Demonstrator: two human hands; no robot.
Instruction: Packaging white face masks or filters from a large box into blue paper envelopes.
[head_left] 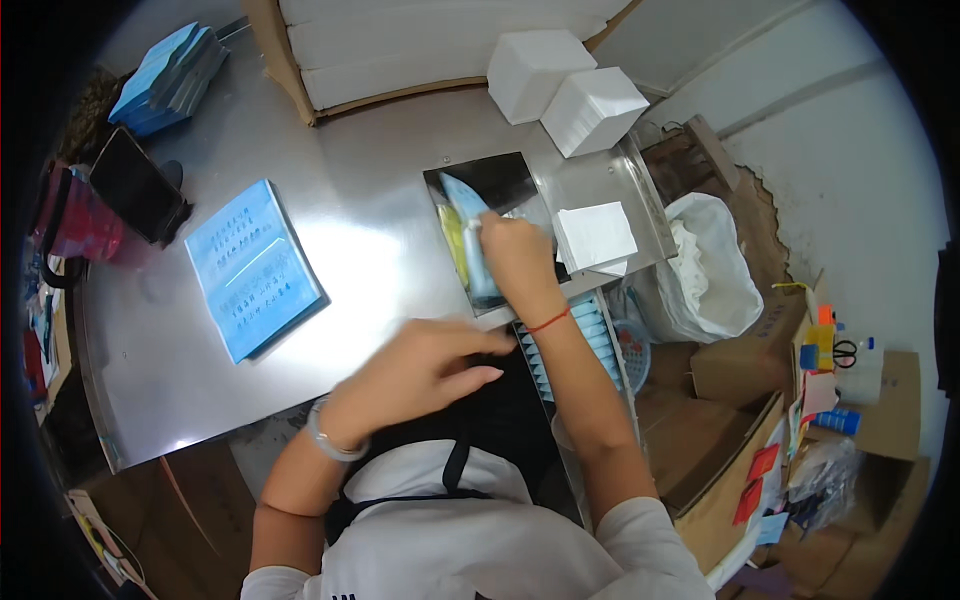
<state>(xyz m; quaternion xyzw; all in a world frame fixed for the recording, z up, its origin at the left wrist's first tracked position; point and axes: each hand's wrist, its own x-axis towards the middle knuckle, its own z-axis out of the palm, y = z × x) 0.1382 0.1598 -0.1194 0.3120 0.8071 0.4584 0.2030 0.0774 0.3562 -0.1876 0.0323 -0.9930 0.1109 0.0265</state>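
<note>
My right hand (517,262), with a red cord at the wrist, is closed at the edge of a light blue packet (478,272) above a black mat (505,178). Its fingertips are mostly hidden under the hand. A yellow strip (452,243) lies along the packet's left side. My left hand (425,365), with a pale band at the wrist, hovers over the table's front edge. Its fingers are apart, slightly blurred, and hold nothing. Right of the mat is a stack of white paper squares (597,238).
A blue plastic-wrapped stack (250,265) lies on the metal table (360,190), with a phone on a stand (138,187) farther left. White blocks (545,75) stand at the back. Below my right forearm, an open drawer (600,340) holds blue packets. A lined bin (705,270) stands right.
</note>
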